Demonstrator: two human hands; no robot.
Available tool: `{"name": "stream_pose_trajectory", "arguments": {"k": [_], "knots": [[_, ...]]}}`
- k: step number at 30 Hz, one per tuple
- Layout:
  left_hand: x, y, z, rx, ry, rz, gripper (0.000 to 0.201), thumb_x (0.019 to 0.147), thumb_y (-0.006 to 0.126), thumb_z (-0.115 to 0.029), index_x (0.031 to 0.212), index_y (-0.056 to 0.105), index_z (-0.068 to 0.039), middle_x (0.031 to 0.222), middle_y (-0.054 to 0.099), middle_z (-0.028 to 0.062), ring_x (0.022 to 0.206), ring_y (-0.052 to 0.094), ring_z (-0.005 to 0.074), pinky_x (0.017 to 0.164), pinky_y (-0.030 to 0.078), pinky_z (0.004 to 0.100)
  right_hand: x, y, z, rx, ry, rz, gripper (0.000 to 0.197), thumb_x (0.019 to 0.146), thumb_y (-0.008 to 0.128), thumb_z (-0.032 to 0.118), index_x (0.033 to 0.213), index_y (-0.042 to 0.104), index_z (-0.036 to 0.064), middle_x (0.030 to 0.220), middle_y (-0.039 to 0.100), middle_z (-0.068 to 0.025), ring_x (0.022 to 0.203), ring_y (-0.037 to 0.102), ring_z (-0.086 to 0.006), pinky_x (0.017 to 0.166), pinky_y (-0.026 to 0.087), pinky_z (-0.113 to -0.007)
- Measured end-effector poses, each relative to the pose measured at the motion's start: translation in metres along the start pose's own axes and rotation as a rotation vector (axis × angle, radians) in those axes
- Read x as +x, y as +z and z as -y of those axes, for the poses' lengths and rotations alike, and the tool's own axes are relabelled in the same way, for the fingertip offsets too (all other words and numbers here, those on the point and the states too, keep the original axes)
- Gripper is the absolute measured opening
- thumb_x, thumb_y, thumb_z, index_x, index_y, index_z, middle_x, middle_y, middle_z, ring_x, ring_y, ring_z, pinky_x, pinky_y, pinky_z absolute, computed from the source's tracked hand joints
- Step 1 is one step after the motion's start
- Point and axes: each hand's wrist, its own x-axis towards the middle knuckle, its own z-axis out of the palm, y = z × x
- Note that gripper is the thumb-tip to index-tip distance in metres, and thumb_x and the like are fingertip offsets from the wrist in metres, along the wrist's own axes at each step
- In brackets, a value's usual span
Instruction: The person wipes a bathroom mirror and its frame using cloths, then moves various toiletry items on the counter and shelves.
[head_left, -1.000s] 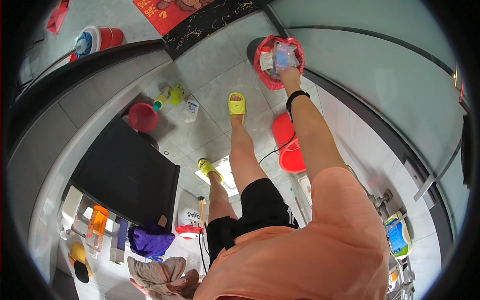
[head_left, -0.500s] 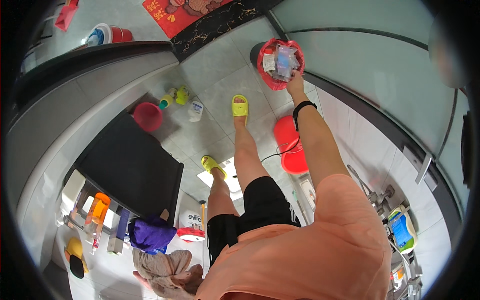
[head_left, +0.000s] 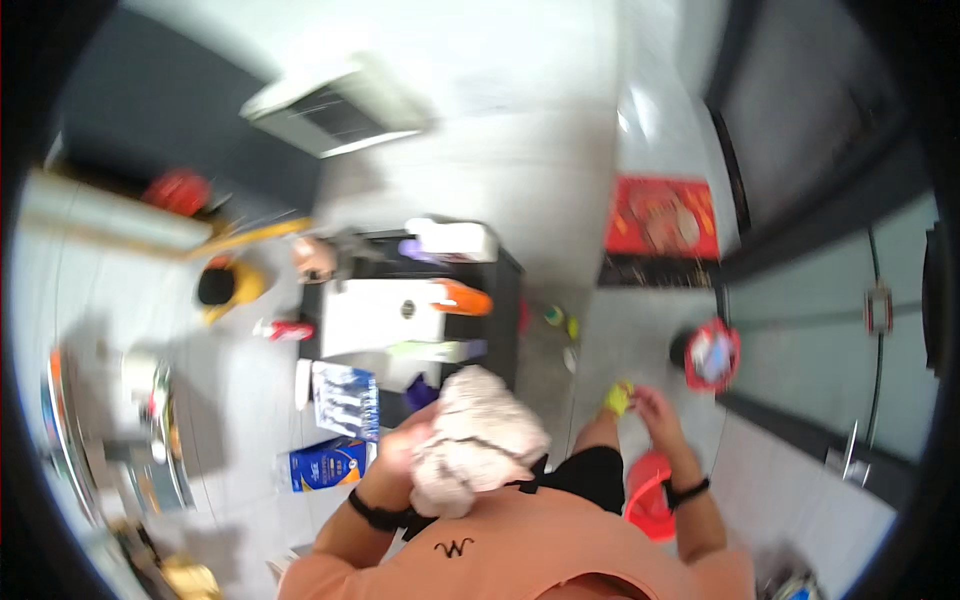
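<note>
Closest to the person's chest: a crumpled pale beige towel, bunched up off the floor, left hand clamped on its left side, grip pressed into the folds. Should handle light, soft and limp; not slippery, nothing to break, though loose ends would likely sag. Best hold is probably a full handful of the gathered bulk, not one thin edge. Right hand hangs low over the floor near a yellow slipper; its grip looks parted, nothing seen in it, blurred. Containers: red bucket by the right forearm, contents can't be made out. Left of the towel, a blue packet with yellow and white marks, looks sealed, insides hidden; just beyond it, a blue-and-white pack, same story. Past the towel, purple cloth at the near side of a black desk; on the desk, an orange container and, beyond that, a white container, contents unreadable through the blur. Off to the right, well apart from the towel, a bin with a red liner holds pale, bluish packaging, heaped near the rim. Farther out, a red mat lies on the floor.
</note>
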Motion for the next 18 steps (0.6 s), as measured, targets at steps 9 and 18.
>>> {"name": "stream_pose_trajectory", "arguments": {"k": [9,18], "knots": [[-0.124,-0.012,-0.097,0.438,0.054,0.297,0.067,0.093,0.068,-0.014,0.15,0.036,0.001,0.137,0.055,0.0148,0.13,0.053,0.0294,0.111,0.042,0.0403,-0.047,0.317,0.284,0.778,-0.169,0.828,0.107,0.083,0.072,0.064,0.157,0.021,0.007,0.153,0.041,-0.0129,0.129,0.054,-0.0275,0.094,0.055,-0.043],[-0.146,-0.046,-0.112,1.615,1.51,-0.01,0.083,0.08,0.082,-0.02,0.15,0.039,-0.009,0.145,0.034,0.0216,0.14,0.037,0.0451,0.113,0.037,0.0529,-0.054,0.365,0.331,0.396,-0.305,0.152,0.051,0.101,0.063,0.025,0.145,0.046,0.0048,0.132,0.06,-0.0104,0.109,0.065,-0.0202,0.081,0.058,-0.033]]}}
